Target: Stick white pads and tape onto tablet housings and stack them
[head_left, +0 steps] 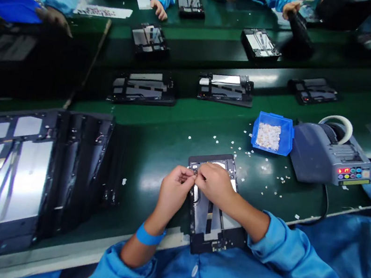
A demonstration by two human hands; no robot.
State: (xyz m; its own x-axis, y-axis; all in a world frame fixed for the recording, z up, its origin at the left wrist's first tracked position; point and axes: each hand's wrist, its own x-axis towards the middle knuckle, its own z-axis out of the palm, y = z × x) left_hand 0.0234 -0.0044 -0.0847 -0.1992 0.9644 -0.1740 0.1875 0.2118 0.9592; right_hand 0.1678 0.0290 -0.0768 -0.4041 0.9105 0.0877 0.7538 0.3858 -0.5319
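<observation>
We see a glossy green belt (pixel 154 153) and a panel (pixel 211 209) with shiny, seemingly metal plates. Our sleeve (pixel 291 270) looks like matt cloth

Both arms are reaching forward from the near edge, sleeved in blue to the forearm, and the two hands are meeting at the centre. The left hand (pixel 173 189) is rising from a bare wrist that is wearing a blue band, its back turned toward the camera and its fingers (pixel 187 175) curling inward to the right — thumb and forefinger pinching together. The right hand (pixel 214 182) is coming in from the right at a slant, knuckles up, its fingers (pixel 203 174) bending down and closing in a fine pinch, tips touching those of the left hand.
</observation>
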